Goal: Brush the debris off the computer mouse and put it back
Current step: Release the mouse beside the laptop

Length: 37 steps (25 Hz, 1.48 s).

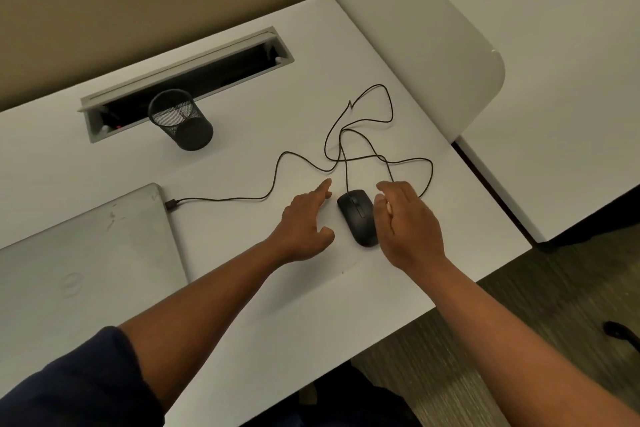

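1. Mouse (358, 218) lies on the surface (242, 288) between both hands.
2. Left hand (306, 222) open, holding nothing; right hand (408, 222) loosely curled beside it, grip unclear.
3. Probably light, rigid, smooth: pinch its sides; cord (277, 163) may drag.

two bare forearms; dark navy sleeve (69, 388) pushed up above left elbow; hands bare, no rings.

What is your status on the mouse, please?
Left hand open, beside mouse. Right hand open, at its other side. Mouse flat on desk. Cable looped behind it.
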Each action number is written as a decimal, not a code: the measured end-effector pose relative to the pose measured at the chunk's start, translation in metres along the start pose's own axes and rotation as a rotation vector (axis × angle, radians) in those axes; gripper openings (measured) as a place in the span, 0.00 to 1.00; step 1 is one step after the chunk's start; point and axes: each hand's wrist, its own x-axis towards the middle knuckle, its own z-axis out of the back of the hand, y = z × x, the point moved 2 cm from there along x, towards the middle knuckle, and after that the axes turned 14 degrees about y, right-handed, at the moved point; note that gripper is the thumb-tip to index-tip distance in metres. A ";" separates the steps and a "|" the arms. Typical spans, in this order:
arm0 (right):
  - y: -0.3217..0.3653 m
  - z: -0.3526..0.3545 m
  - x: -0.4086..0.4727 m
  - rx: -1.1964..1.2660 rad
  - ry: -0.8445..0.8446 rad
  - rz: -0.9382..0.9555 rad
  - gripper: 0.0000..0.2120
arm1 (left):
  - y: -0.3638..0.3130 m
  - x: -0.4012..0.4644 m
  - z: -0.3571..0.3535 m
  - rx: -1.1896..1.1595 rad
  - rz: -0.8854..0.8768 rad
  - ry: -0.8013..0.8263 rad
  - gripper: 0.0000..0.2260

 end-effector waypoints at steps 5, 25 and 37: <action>0.011 0.028 0.008 -0.042 -0.167 0.171 0.22 | 0.017 -0.018 0.005 0.388 -0.055 -0.127 0.37; 0.239 -0.052 0.149 0.241 0.068 0.536 0.09 | 0.251 -0.149 0.138 0.329 0.398 -0.509 0.25; 0.278 -0.109 0.241 -0.075 0.269 0.334 0.14 | 0.280 -0.147 0.135 0.364 0.297 -0.618 0.27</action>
